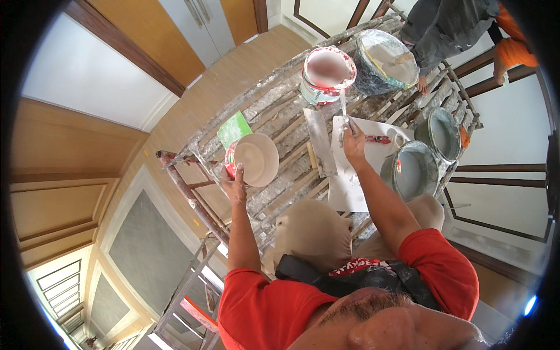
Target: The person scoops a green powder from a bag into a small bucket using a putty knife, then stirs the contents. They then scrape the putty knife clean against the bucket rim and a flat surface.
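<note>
My left hand (pixel 234 185) grips the near side of a round plastic bucket (pixel 268 160), with the thumb up at its rim. The bucket is tilted so that its pale inside shows, and its outer wall is partly red. My right hand (pixel 353 142) is closed around a slim pale tool (pixel 343 104), whose exact kind I cannot make out. The tool's far end is at the near rim of a white and red bucket (pixel 320 97) smeared with paint or paste. Left of my right hand lies a long, flat metal blade (pixel 319 140), partly over a white sheet (pixel 347 186).
A worn plank platform (pixel 280 125) with a rusty metal frame (pixel 195 201) bears everything. Dark buckets (pixel 413 169) of greyish liquid stand right, a large black bucket (pixel 373 81) behind. A red-handled tool (pixel 378 139) and green sheet (pixel 234 129) lie nearby. Another person (pixel 449 29) is at upper right.
</note>
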`<action>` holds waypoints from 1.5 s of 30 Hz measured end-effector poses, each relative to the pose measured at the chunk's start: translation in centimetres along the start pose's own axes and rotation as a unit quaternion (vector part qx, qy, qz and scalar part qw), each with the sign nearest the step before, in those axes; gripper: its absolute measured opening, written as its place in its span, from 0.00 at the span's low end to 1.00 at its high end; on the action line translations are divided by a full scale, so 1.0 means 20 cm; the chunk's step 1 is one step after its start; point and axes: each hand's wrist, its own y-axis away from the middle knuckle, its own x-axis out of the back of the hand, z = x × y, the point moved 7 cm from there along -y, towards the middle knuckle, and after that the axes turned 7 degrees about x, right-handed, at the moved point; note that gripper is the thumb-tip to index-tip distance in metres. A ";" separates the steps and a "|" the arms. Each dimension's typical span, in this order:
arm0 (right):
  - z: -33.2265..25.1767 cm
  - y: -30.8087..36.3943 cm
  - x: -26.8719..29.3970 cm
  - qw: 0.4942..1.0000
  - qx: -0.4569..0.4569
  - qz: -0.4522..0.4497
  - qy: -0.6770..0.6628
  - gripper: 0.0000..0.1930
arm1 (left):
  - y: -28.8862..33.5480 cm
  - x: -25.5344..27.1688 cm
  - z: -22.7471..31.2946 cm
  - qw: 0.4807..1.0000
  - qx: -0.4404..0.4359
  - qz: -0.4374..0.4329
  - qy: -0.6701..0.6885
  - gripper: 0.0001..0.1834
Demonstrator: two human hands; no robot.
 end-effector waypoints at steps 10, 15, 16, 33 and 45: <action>-0.48 -0.20 -0.16 0.998 -0.001 -0.030 -0.063 0.21 | 0.02 0.07 -0.05 0.999 0.015 0.010 0.039 0.22; -0.48 -0.25 -0.20 0.941 0.165 0.027 0.293 0.29 | 0.05 0.07 -0.06 0.999 0.015 0.001 0.040 0.22; -0.49 -0.24 -0.22 0.941 0.161 0.017 0.297 0.29 | 0.05 0.08 -0.06 0.999 0.009 0.002 0.054 0.22; -0.68 -0.35 -0.49 0.875 0.076 -0.181 0.442 0.29 | 0.08 0.10 -0.16 0.997 0.034 0.000 0.064 0.24; -0.71 -0.34 -0.42 0.899 0.180 -0.116 0.382 0.25 | 0.10 0.12 -0.17 0.997 0.048 0.015 0.062 0.22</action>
